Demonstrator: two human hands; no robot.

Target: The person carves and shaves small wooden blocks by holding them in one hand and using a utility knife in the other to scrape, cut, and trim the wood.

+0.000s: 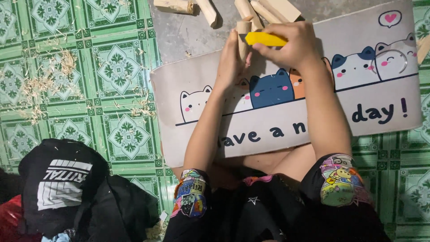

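The left hand [230, 60] was closed around a short wooden stick [243, 33], standing it up over the cat mat [380, 112]. The right hand [291, 45] gripped a yellow knife [265, 39] against its top. Wood shavings [49, 80] lay on the green floor [112, 130]. More sticks [264, 10] waited nearby, uncut.

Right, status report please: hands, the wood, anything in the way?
Left hand gripping pale wooden stick upright. Right hand holding yellow-handled knife against it. More cut wooden pieces lying just beyond.

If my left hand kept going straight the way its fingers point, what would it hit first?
Probably the wooden sticks lying on the bare floor past the mat. The left hand already holds one wooden piece; depth is hard to judge.
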